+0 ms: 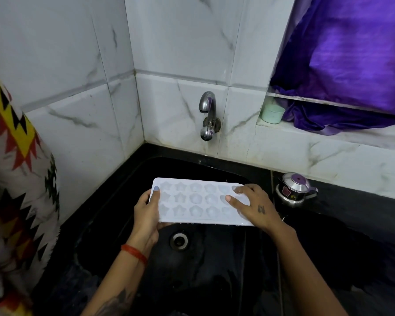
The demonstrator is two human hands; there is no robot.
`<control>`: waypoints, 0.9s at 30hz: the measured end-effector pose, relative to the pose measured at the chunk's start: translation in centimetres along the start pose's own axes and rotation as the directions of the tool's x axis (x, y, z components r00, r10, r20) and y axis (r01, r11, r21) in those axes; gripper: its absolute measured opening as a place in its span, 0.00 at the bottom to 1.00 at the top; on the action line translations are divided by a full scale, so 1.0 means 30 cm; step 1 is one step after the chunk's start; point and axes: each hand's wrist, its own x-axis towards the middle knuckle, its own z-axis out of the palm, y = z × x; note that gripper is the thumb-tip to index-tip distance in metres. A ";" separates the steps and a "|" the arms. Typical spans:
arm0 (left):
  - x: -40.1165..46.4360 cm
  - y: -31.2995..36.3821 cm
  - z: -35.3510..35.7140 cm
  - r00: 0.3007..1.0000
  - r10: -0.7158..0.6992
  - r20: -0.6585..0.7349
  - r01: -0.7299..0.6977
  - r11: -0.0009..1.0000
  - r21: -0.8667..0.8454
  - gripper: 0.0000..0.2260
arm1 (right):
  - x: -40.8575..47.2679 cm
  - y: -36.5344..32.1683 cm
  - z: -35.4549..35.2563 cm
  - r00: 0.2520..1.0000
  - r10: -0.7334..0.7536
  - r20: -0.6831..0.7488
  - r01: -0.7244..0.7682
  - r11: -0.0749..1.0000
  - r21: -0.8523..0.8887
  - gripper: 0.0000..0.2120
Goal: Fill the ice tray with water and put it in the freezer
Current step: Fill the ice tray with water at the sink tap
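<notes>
Tray held level over the sink, that's where I've got us. White ice tray (198, 202) sits between both hands above the black sink (214, 258), just above the drain (179, 241) and well below the tap (206, 110). My left hand (146, 213) has its grip clamped on the left short edge, thumb over the top rim and fingers curled underneath. My right hand (253, 207) lies on the right end with fingers mostly straight, spread flat across the last cells; I can't see whether anything curls under that edge, so I call that side a press and not a clamp.

Tap looks nearly off, only a drop hanging at the spout. The cells have a wet sheen and there's dripping along the near edge of the tray, so my judgement is it holds water, though I can't tell how full each cell is.

Now the risks. With one real hold only on the left, the right end could dip as I lift away, and water would run cell to cell and over the rim. My right fingers over the cells could also push water out. A quick turn toward the freezer would slosh it. On the dark worktop (351, 201) to the right stands a small steel kettle (294, 188), close enough that a swing of the tray's right end could knock it.
</notes>
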 end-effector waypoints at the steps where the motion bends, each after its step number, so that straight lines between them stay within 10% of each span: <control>1: -0.006 0.000 0.003 1.000 0.004 -0.001 -0.004 1.000 0.002 0.10 | -0.001 0.000 0.000 1.000 0.013 0.027 -0.014 0.998 0.059 0.24; 7: -0.036 0.004 0.013 1.000 0.018 -0.006 -0.018 1.000 -0.002 0.09 | -0.008 0.010 -0.019 0.997 0.019 0.077 -0.030 0.988 0.148 0.18; 17: -0.055 0.003 0.011 1.000 0.020 -0.013 -0.020 1.000 -0.006 0.11 | -0.046 -0.002 -0.036 1.000 0.009 0.013 -0.006 0.972 -0.236 0.24; 27: -0.058 -0.003 0.015 1.000 0.008 -0.021 -0.008 1.000 -0.008 0.13 | -0.021 0.033 -0.013 0.995 0.037 0.097 -0.049 0.991 0.122 0.22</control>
